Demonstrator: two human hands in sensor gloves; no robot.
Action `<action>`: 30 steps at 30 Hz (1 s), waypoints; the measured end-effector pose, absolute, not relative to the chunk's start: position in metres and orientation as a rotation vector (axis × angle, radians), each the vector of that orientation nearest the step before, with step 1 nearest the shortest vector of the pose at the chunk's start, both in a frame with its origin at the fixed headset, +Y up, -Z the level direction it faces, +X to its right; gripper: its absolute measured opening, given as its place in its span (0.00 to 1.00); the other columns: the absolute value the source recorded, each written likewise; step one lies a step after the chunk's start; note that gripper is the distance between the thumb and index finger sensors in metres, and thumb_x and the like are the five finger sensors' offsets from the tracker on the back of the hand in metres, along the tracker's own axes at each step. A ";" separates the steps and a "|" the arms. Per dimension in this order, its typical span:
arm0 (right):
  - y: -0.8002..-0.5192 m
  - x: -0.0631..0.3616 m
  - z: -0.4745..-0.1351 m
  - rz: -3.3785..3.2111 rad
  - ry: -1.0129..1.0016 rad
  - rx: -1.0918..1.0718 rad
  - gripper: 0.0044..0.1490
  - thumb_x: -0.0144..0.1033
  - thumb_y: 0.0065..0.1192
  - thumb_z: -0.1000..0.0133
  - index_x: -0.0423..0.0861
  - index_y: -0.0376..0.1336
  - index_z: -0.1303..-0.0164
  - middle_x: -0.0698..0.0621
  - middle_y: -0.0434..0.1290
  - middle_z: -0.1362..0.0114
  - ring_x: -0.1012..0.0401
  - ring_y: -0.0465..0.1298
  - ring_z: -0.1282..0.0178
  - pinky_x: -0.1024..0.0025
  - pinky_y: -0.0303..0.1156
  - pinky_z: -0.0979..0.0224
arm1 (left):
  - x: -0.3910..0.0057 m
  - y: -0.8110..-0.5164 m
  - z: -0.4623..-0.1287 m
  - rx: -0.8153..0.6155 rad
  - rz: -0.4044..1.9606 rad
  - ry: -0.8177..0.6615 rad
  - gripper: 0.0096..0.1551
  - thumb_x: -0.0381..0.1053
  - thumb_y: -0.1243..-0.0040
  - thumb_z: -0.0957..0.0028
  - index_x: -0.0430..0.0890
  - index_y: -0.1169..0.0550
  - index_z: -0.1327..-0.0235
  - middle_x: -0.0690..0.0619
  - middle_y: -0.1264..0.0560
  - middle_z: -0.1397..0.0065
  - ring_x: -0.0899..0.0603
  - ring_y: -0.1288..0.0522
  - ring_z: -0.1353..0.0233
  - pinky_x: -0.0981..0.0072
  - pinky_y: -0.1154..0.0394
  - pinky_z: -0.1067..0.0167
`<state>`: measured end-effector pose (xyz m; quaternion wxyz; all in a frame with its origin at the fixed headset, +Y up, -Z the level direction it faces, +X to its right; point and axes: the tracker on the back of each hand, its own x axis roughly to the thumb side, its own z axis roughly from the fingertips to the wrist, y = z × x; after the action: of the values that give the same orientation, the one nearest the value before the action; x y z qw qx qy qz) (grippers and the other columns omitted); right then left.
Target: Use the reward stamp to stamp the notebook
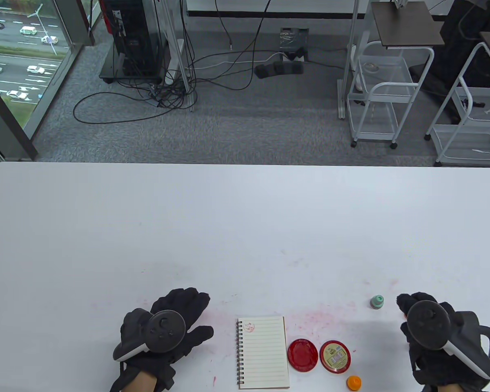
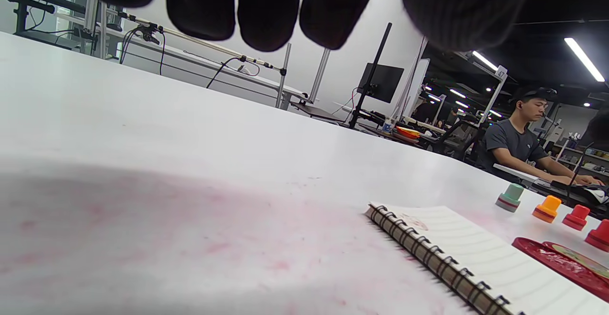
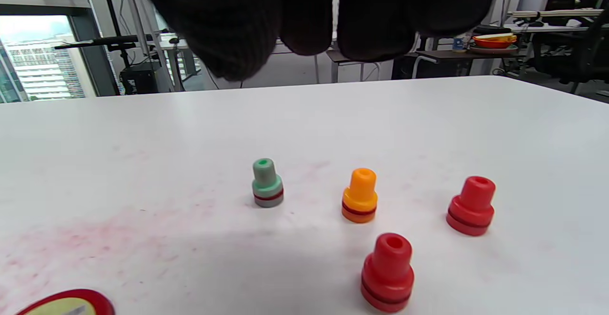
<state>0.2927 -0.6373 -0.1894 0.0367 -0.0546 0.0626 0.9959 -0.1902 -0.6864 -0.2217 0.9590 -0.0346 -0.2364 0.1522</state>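
A spiral-bound lined notebook point(image 1: 263, 352) point(image 2: 476, 258) lies open near the front edge, with one red stamp mark point(image 1: 249, 326) at its top left corner. Right of it sit the open red ink pad point(image 1: 302, 355) and its lid point(image 1: 335, 356). A green stamp point(image 1: 377, 302) point(image 3: 267, 184), an orange stamp point(image 3: 359, 196) and two red stamps point(image 3: 387, 272) point(image 3: 471, 206) stand upright further right. My right hand point(image 1: 412, 310) hovers over the orange and red stamps, hiding them in the table view, and holds nothing. My left hand point(image 1: 188, 316) rests flat, fingers spread, left of the notebook.
A small orange piece point(image 1: 353, 382) lies at the front edge below the ink pad lid. Pink ink smears mark the white table point(image 1: 245, 228) around the notebook and stamps. In the left wrist view, a person point(image 2: 518, 139) sits at a desk beyond the table.
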 end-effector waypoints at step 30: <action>-0.668 0.266 -0.200 2.982 0.099 -0.027 0.32 0.36 0.70 0.50 0.50 0.64 0.33 0.46 0.73 0.32 0.50 0.80 0.42 0.51 0.78 0.38 | -0.187 -0.690 -0.221 -0.064 0.353 -0.493 0.45 0.67 0.43 0.49 0.46 0.29 0.20 0.40 0.32 0.17 0.29 0.31 0.22 0.31 0.33 0.29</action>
<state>0.2664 -0.6684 -0.1996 0.0787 -0.0090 0.0331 0.9963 -0.1866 -0.6902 -0.2211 0.9539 -0.0315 -0.2427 0.1740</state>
